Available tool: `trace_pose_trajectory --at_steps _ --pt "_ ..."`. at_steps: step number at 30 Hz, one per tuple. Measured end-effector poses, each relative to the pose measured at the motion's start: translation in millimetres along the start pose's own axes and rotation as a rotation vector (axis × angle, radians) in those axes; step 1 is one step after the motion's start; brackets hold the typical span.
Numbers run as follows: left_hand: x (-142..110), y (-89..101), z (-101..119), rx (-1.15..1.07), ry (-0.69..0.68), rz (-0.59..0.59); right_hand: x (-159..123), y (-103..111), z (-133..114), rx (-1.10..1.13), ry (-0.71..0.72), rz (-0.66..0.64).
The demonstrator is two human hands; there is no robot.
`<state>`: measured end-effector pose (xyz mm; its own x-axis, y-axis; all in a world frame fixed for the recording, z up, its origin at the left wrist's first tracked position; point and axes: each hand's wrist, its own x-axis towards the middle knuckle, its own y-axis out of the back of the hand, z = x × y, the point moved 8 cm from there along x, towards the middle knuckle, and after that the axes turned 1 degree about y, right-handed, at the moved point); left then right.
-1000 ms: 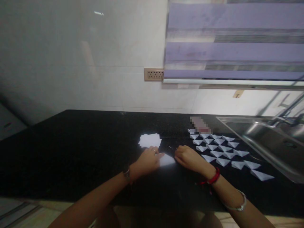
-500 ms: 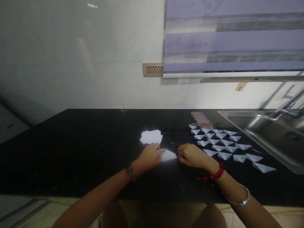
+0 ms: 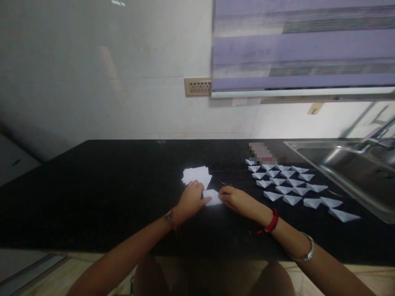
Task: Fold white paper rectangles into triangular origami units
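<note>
A small white piece of paper [image 3: 211, 197] lies on the dark counter between my hands, with a fold along its right side. My left hand [image 3: 193, 200] holds its left end, the thumb laid on top and the fingers curled at the far edge. At the right end, the closed fingers of my right hand [image 3: 236, 199] grip the paper's edge; the fingertips are partly hidden. Just beyond my left hand sits a loose stack of white paper sheets [image 3: 196, 174], its edges uneven. Several folded white paper pieces [image 3: 292, 200] stand in rows to the right.
A blurred-out flat pinkish object [image 3: 262, 152] lies behind the folded pieces. The steel sink [image 3: 348, 160] with its faucet [image 3: 375, 139] is set into the counter [image 3: 92, 197] at right. A wall socket [image 3: 198, 86] and a purple blind [image 3: 296, 49] are on the wall behind.
My right hand has moved left onto the paper, and the paper's right corner is now folded inward, making it shorter. My left hand stays at the left end. The view has tilted slightly.
</note>
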<state>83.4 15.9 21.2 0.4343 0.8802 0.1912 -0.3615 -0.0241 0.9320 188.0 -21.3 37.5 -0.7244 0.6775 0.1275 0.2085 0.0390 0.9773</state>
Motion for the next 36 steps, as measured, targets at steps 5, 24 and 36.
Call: trace_pose_trajectory --at_steps 5,24,36 --pt "8 -4.8 -11 -0.132 0.094 -0.050 2 -1 -2 -0.018 -0.014 0.001" --pt "-12 -19.1 28 -0.021 -0.304 0.049 4 -2 5 0.187 -0.052 0.042" --pt "-8 -19.1 26 -0.116 -0.392 -0.031 3 -1 6 0.234 -0.015 0.053"
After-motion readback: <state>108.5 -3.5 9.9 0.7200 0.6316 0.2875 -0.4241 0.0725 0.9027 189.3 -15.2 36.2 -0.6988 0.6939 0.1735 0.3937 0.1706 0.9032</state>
